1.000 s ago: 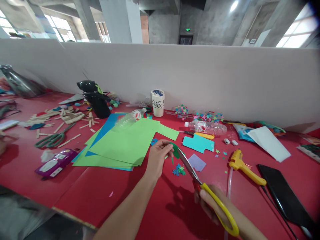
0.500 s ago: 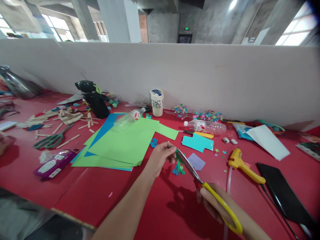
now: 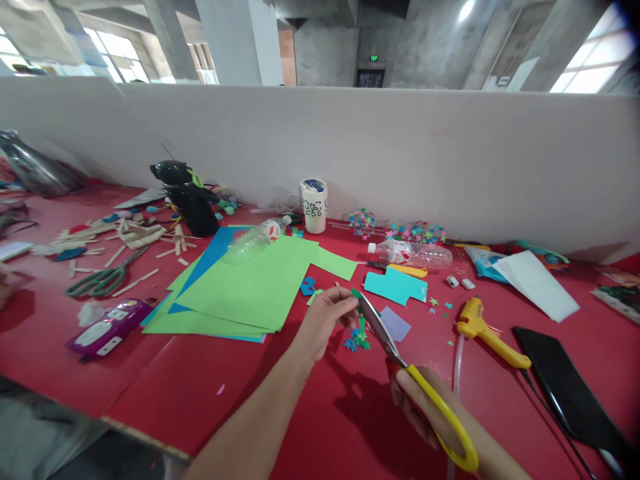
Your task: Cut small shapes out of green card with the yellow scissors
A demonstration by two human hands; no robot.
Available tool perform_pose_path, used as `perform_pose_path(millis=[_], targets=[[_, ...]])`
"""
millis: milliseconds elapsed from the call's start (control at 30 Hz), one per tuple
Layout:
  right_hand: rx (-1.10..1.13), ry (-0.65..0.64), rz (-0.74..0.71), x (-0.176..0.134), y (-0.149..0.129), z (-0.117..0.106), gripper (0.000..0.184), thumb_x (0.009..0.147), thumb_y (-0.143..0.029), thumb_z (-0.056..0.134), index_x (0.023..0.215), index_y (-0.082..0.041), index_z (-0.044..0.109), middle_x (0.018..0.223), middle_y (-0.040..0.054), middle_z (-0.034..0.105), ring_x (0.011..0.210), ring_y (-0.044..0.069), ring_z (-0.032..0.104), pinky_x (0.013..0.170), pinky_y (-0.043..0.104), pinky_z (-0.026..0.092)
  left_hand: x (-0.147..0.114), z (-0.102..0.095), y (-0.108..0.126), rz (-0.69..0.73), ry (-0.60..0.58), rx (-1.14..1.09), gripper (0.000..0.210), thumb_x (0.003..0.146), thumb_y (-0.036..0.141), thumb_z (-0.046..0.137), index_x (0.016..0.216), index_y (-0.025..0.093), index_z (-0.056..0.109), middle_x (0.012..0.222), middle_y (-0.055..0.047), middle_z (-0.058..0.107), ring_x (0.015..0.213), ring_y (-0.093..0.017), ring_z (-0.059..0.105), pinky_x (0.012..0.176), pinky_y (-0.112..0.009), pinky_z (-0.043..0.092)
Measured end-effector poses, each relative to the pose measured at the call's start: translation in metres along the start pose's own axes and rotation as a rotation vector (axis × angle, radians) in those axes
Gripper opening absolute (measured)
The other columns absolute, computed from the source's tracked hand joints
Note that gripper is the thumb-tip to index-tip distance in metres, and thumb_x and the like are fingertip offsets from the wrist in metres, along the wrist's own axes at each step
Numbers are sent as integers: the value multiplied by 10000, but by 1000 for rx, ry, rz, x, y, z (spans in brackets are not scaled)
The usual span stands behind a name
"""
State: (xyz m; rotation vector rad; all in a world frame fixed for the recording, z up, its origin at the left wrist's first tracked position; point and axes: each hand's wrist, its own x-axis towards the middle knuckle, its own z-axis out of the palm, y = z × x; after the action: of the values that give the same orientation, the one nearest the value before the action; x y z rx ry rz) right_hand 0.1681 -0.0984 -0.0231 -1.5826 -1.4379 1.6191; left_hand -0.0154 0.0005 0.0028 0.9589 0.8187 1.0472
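Note:
My left hand (image 3: 327,317) is closed in a pinch on a small piece of green paper (image 3: 356,293), mostly hidden by the fingers. My right hand (image 3: 423,407) grips yellow-handled scissors (image 3: 443,407), their blades pointing up and left and meeting the green paper at my left fingertips. Whether the blades are apart is hard to see. Beneath them lie small blue and green paper stars (image 3: 357,340). A purple paper square (image 3: 395,325) is just right of the blades, and blue paper scraps (image 3: 308,287) lie beyond my left hand.
Green sheets (image 3: 245,287) are stacked to the left, with a plastic bottle (image 3: 257,239) on them. On the right are a yellow glue gun (image 3: 490,333) and a black tray-like object (image 3: 565,380). A cyan cutout (image 3: 395,285), a second bottle (image 3: 413,253) and a cup (image 3: 314,207) stand or lie farther back.
My left hand has shifted slightly right and down with the green paper, which shows more now. The scissors have moved slightly left at the handles. A light green scrap is now uncovered behind my left hand.

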Motion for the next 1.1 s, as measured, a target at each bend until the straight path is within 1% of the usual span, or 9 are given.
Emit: perform_pose_path(millis=[100,200,333,433,800,1000,1100], targets=[[-29,-6,16,0,-4,0,581,727,-718,315,668,-159,460,349,-87,383,257,27,293,286,126,230,-2,2,3,3,21,-4,137,676,266,604,656,149,536,527,25,530,432,-71,478,455,-204,373],[-43,-7,10,-1,-5,-1,591,702,-738,325,673,-162,452,359,-91,378,265,27,292,280,125,230,-4,4,6,16,50,4,107,657,228,600,628,147,536,488,42,496,410,-54,426,435,-190,333],[-54,-35,-42,-2,-6,-5,562,727,-712,336,682,-164,451,336,-103,355,246,24,273,276,128,216,-5,4,8,5,57,21,102,640,207,598,593,145,532,441,61,443,383,-34,352,406,-180,252],[-56,-46,-49,-3,-7,-7,554,731,-706,339,682,-166,452,326,-109,346,237,23,263,275,129,212,-5,3,8,6,60,33,103,633,204,596,581,147,528,425,66,419,379,-32,330,401,-184,221],[-55,-12,-38,-5,-11,-7,583,699,-733,351,694,-162,468,342,-102,351,261,31,292,296,134,225,-4,5,9,-6,80,60,113,639,212,592,571,145,532,425,67,410,383,-31,326,406,-183,213],[-57,-29,-18,-2,-7,-7,565,711,-723,343,687,-171,460,321,-108,339,233,34,259,262,138,213,-4,4,9,-10,85,75,110,635,222,596,580,147,537,416,69,408,377,-31,325,402,-184,205],[-48,-14,0,-3,-9,-7,567,701,-732,341,672,-177,453,310,-113,328,228,33,245,251,135,205,-4,4,9,-9,79,76,114,633,223,596,576,147,534,417,68,409,379,-32,325,402,-184,206]])
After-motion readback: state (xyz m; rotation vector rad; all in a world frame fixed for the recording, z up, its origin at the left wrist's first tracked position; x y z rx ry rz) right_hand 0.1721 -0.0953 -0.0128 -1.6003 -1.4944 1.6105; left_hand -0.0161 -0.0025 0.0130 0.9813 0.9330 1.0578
